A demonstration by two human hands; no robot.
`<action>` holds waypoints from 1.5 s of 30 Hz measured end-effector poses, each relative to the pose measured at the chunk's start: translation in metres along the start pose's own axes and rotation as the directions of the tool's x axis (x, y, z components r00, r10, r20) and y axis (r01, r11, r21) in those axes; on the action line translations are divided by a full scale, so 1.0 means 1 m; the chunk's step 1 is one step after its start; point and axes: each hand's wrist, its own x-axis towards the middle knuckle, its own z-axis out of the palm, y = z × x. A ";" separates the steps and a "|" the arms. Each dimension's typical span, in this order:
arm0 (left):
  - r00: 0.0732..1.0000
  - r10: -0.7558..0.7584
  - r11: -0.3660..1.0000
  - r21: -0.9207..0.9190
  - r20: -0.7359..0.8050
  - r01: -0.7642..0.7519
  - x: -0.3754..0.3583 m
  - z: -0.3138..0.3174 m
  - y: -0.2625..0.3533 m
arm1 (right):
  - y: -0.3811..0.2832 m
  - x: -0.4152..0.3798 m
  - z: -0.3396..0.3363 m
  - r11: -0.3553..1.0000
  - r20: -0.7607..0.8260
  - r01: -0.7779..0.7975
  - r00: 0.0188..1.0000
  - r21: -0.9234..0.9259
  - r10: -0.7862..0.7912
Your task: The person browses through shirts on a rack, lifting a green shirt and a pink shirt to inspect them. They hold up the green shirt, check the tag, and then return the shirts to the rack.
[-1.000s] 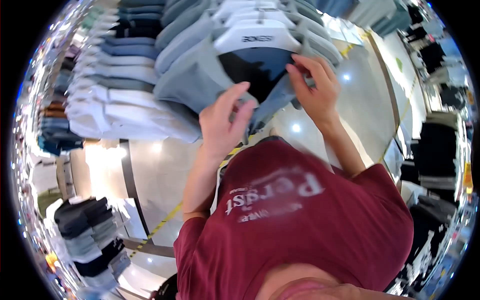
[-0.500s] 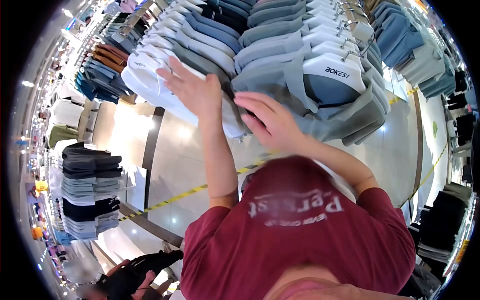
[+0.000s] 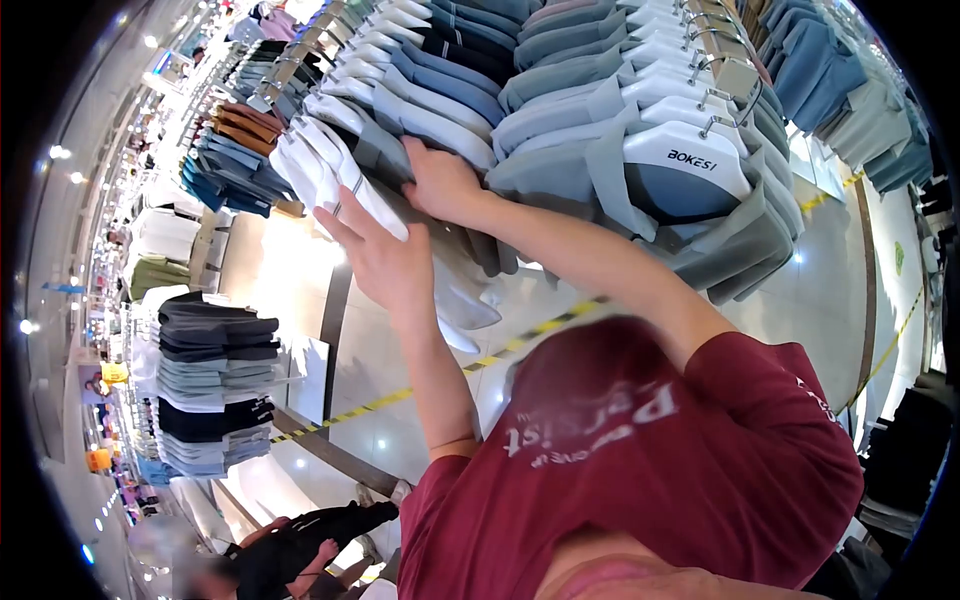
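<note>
My left hand (image 3: 388,262) lies against a white shirt (image 3: 368,205) at the left front of the rack, fingers stretched out and apart. The white shirt hangs tilted, its collar side up and its lower part falling toward the floor. My right hand (image 3: 448,182) reaches across to the left, between the hanging shirts. Its index finger and thumb are apart against a dark grey shirt (image 3: 383,155); the other fingertips are hidden. To its right, a grey-blue collared shirt (image 3: 610,190) hangs on a white hanger (image 3: 690,150) marked BOKESI.
Shirts on white hangers fill both rails of the rack, with a metal bar (image 3: 722,45) at right. Folded-looking stacked garments (image 3: 215,380) hang at left. Yellow-black tape (image 3: 540,328) crosses the tiled floor. A person in black (image 3: 310,540) is at lower left.
My right hand has moved left and up, in among the shirts. My left hand has dropped lower onto the white shirt, which now tilts more. The view has shifted slightly.
</note>
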 end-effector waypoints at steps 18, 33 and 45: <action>1.000 -0.016 0.999 -0.048 0.019 0.017 0.002 -0.001 -0.010 | -0.006 -0.053 -0.040 0.992 -0.150 0.022 0.989 0.124 -0.003; 0.998 0.064 0.998 -0.016 -0.003 -0.064 -0.002 -0.002 -0.014 | 0.029 -0.216 -0.159 0.967 -0.106 -0.153 0.978 0.206 0.178; 0.959 0.255 0.944 -0.185 -0.123 -0.275 -0.018 -0.010 -0.005 | 0.002 -0.323 -0.371 0.926 0.129 -0.358 0.930 0.119 0.343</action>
